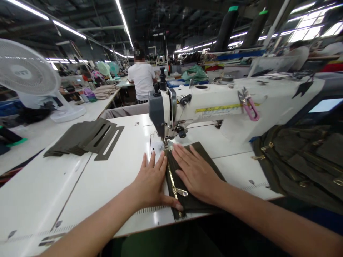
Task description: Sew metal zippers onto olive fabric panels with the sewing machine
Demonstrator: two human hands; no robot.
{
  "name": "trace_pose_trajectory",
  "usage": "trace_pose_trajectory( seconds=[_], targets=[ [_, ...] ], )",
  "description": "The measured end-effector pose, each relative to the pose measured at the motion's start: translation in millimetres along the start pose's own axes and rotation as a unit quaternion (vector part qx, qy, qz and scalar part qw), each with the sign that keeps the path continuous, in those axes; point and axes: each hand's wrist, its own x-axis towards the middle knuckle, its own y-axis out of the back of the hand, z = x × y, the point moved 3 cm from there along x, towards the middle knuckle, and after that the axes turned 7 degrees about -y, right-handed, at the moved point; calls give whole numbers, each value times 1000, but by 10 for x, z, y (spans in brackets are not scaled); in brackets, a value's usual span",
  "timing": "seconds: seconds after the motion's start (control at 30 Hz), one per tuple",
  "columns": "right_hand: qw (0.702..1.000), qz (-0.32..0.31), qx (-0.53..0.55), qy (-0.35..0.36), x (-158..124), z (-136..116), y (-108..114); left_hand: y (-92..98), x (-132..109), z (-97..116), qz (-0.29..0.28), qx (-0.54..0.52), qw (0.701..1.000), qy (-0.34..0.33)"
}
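Note:
Under the needle of a white sewing machine (214, 103) lies a dark olive fabric piece (206, 160) with a gold-toothed zipper (171, 175) along its left edge. The zipper's metal pull (180, 192) rests near the front end. My left hand (152, 182) lies flat with fingers stretched; its thumb touches the zipper tape near the table edge, its fingertips reach the fabric's left edge. My right hand (195, 173) presses flat on the fabric, fingers extended close to the presser foot (167, 141). Neither hand grips anything.
A stack of dark olive cut pieces (83, 137) with slots lies at left. Pink-handled snips (249, 103) hang on the machine arm. A pile of olive fabric with gold zippers (302, 160) is at right. A fan (26, 67) stands at left; a person (142, 78) in white is beyond.

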Motion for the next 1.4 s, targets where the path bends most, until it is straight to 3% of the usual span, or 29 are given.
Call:
trace_pose_trajectory(
  seconds=[0.1, 0.17, 0.33, 0.47, 0.53, 0.67, 0.73, 0.83, 0.93, 1.03, 1.17, 1.23, 1.3, 1.4],
  targets=[
    [999, -39, 21, 21, 63, -66, -122, 4, -7, 4, -2, -2, 1000, 6],
    [999, -33, 25, 17, 29, -62, -135, 0, -21, -2, 1, -7, 1000, 6],
    [997, 0, 82, -14, -157, -129, 109, -53, -49, -42, 20, -11, 1000, -8],
    [984, -104, 136, -39, -198, -227, 198, -92, -57, -52, 28, -14, 999, -15],
    [981, -125, 142, -31, -180, -270, 225, -97, -62, -53, 33, -17, 999, -16],
    [993, -59, 91, 43, -173, -373, 406, -115, -62, -77, 36, -14, 999, -19],
    [986, -66, 119, 96, -184, -419, 479, -130, -55, -84, 40, -7, 999, -22],
    [982, -60, 168, 61, -113, -343, 429, -155, -58, -59, 50, -10, 998, -26],
    [994, -16, 109, 25, 8, -188, 157, -156, -117, -63, 61, -26, 997, -37],
    [996, -39, 71, 34, 68, -96, -155, -83, -252, -298, 81, -31, 996, -31],
    [996, -60, 65, 30, 59, -58, -291, 106, -559, -993, 135, 32, 976, 168],
    [996, -63, 63, 31, 52, -48, -292, 133, -703, -1171, 134, 51, 964, 225],
    [995, -61, 66, 43, 53, -39, -296, 90, -781, -1085, 117, 52, 965, 227],
    [993, -52, 77, 66, 55, -36, -314, -22, -823, -600, 82, 31, 979, 182]
  ],
)
